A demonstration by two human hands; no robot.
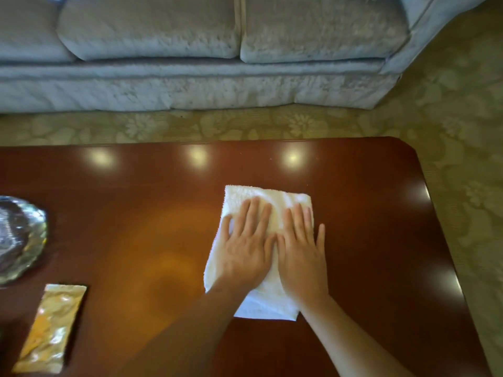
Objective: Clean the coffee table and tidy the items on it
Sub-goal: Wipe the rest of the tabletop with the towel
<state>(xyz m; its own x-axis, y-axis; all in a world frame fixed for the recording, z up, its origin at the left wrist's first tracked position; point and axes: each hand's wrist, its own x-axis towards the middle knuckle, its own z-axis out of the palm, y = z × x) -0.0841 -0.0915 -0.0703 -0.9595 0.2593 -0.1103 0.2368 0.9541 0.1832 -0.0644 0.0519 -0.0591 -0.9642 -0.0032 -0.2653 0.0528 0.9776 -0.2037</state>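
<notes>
Left grip and right grip, flat open, press towel toward table right edge.

The single view comes from a wide-angle camera worn on the head, facing forward and steeply down over the near side of the coffee table. The left hand and right hand lie close, just below centre. The table's far edge crosses mid-frame; carpet and sofa fill the top. Straight edges bow near the borders.
</notes>
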